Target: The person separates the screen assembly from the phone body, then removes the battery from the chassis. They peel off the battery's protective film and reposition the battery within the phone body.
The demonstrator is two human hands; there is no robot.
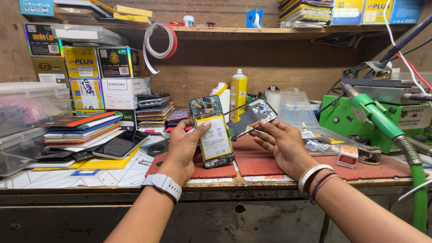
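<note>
**Phone open, back panel off in our hands**

We've got the left hand (pixel 182 146) wrapped around the phone (pixel 212 135), thumb pressed on the yellow battery (pixel 214 138), board and camera end exposed up top. Our right hand (pixel 281 144) pinches the back panel (pixel 252 116) by its lower edge, tilted up and away, just beside the phone body and seemingly clear of it. So by our reading the opening is done; the battery and board sit in place, untouched. Both are held up above the red mat (pixel 360 168). Left of us, a dark spare phone (pixel 120 144) lies flat. Further back, a yellow spray can (pixel 238 92) stands by the wall; a green station (pixel 360 117) sits at right.
</note>
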